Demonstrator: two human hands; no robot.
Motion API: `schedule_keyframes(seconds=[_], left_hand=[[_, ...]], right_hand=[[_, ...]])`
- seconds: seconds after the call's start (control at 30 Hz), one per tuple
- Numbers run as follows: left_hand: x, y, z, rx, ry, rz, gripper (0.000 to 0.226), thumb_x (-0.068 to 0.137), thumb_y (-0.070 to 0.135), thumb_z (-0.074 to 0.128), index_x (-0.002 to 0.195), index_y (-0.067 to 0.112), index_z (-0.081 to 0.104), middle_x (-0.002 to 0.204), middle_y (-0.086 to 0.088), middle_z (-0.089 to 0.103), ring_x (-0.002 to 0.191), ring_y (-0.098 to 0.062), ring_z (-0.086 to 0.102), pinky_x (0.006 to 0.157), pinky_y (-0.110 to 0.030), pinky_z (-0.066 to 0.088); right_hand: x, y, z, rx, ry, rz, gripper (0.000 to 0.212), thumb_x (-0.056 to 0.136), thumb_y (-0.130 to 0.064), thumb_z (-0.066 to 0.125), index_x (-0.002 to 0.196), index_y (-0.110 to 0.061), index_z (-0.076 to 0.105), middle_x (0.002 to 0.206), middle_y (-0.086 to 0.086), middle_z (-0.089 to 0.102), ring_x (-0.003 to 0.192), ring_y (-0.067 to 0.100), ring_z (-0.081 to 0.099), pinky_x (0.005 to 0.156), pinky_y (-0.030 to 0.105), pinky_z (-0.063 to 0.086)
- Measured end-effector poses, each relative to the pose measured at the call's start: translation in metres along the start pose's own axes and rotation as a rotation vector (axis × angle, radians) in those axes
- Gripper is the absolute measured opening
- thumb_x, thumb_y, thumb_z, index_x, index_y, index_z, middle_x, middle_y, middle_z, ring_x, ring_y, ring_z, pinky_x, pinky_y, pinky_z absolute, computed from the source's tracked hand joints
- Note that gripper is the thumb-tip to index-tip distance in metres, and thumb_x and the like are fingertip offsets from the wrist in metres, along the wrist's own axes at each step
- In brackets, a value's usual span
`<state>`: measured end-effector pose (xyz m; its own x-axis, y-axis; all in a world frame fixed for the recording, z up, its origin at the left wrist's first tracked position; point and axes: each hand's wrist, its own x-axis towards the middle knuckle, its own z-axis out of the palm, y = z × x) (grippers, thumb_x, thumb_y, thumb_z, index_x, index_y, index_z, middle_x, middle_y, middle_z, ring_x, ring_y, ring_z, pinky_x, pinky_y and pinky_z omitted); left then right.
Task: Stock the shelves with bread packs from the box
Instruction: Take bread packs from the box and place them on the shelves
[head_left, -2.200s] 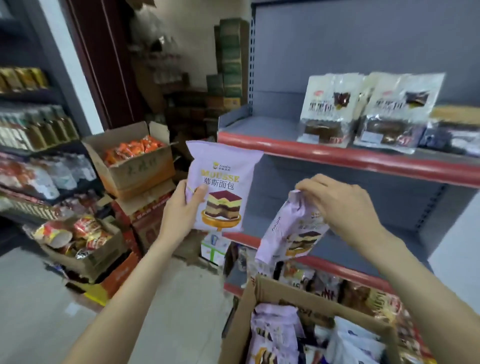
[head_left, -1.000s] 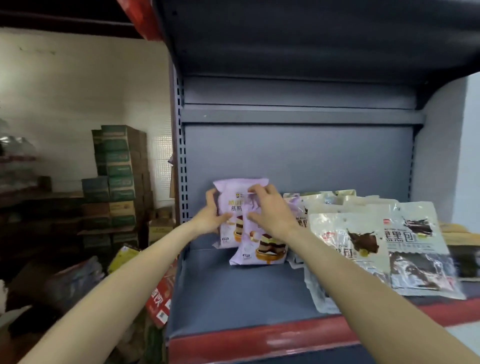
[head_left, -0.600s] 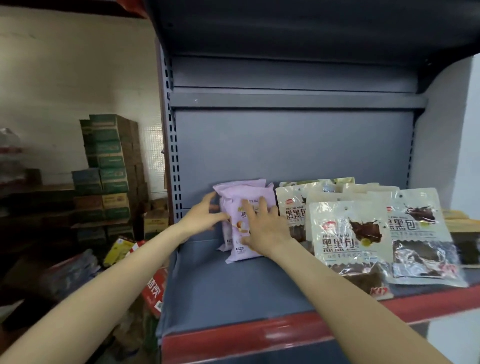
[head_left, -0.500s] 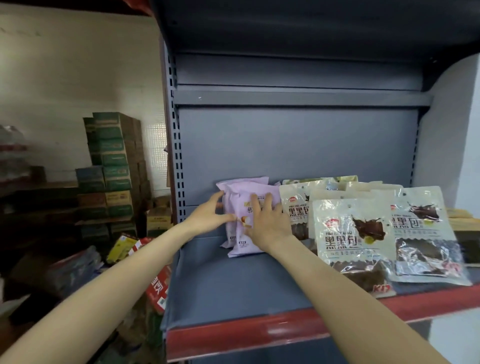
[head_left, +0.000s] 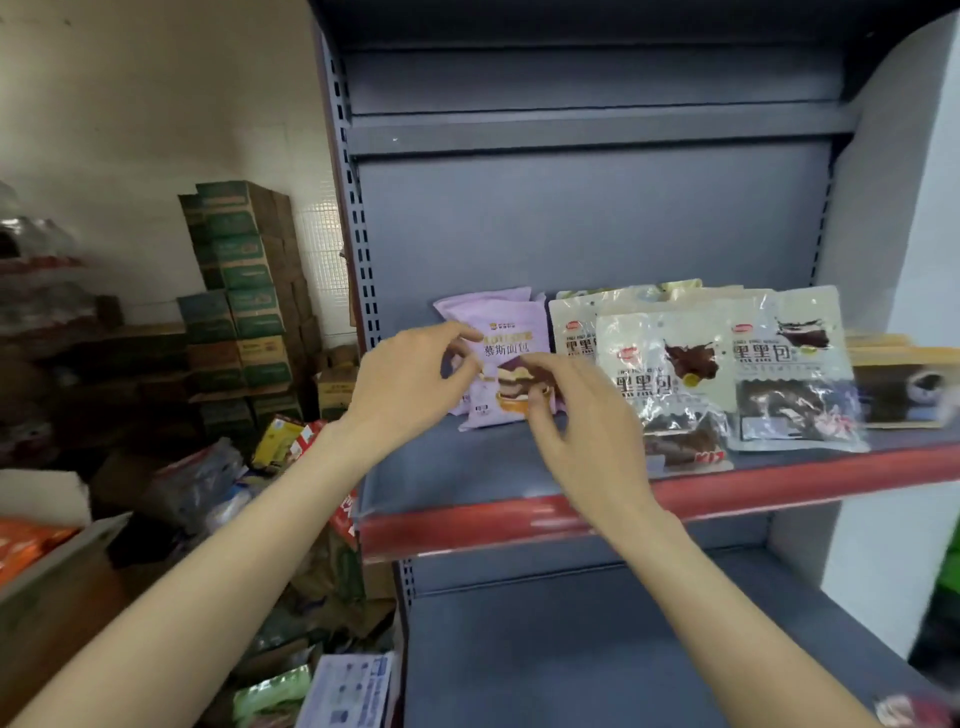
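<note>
On the upper shelf (head_left: 467, 467), two lilac bread packs (head_left: 511, 332) stand leaning toward the back panel, just left of the white bread packs (head_left: 660, 364); the left hand (head_left: 410, 384) and right hand (head_left: 587, 421) hover in front of them with fingers loosely curled and holding nothing, so the placing step looks finished. Next comes a reach down for more packs, though the box itself is out of view. Bare shelf lies open to the left and front of the lilac packs, bounded by the perforated upright (head_left: 358, 260) and the red front lip (head_left: 519, 519).
</note>
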<state>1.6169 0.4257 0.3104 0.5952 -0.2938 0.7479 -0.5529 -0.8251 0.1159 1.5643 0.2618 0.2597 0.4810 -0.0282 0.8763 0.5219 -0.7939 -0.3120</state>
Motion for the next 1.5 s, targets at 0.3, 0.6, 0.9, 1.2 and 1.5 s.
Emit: schedule_keyframes(seconds=[0.3,0.6,0.9,1.2,1.5], left_hand=[[-0.154,0.112,0.011,-0.083,0.218,0.262,0.024,0.09,0.029,0.051,0.081,0.021,0.071,0.065,0.011,0.067,0.061,-0.009,0.065,0.052,-0.029,0.047],[-0.363,0.203,0.113,-0.091,-0.626,-0.37,0.026,0.084,0.043,0.049,0.098,0.031,0.066,0.086,0.012,0.072,0.086,-0.017,0.068,0.068,-0.031,0.052],[-0.499,0.239,0.224,-0.206,-1.134,-0.732,0.027,0.091,0.027,0.054,0.117,0.028,0.06,0.114,0.009,0.066,0.106,-0.015,0.062,0.073,-0.023,0.039],[-0.533,0.195,0.332,-0.045,-1.098,-0.421,0.054,0.081,0.022,0.064,0.133,0.015,0.049,0.13,-0.01,0.053,0.119,-0.034,0.048,0.094,-0.039,0.04],[-0.556,0.155,0.411,0.117,-1.226,-0.366,0.067,0.089,0.029,0.056,0.145,0.009,0.025,0.14,-0.016,0.035,0.126,-0.036,0.04,0.101,-0.045,0.033]], right_hand=[[-0.153,0.025,-0.091,0.109,-0.023,0.004,0.021,0.093,-0.018,0.049,0.101,-0.012,0.068,0.086,-0.003,0.07,0.076,0.014,0.067,0.066,0.035,0.054],[-0.378,0.123,-0.169,-0.054,-0.826,0.416,0.016,0.09,-0.023,0.055,0.101,-0.021,0.066,0.081,0.002,0.071,0.068,0.023,0.064,0.049,0.033,0.047],[-0.532,0.196,-0.201,-0.046,-1.202,0.916,0.023,0.097,-0.014,0.05,0.117,-0.009,0.06,0.096,0.015,0.066,0.07,0.022,0.062,0.062,0.03,0.049],[-0.589,0.202,-0.088,-0.038,-1.24,0.804,0.048,0.096,-0.03,0.05,0.139,-0.012,0.039,0.13,0.014,0.049,0.123,0.031,0.044,0.098,0.035,0.038],[-0.625,0.243,0.0,-0.293,-1.629,0.529,0.095,0.073,-0.062,0.066,0.145,-0.025,0.016,0.149,0.005,0.024,0.136,0.032,0.021,0.108,0.043,0.023]])
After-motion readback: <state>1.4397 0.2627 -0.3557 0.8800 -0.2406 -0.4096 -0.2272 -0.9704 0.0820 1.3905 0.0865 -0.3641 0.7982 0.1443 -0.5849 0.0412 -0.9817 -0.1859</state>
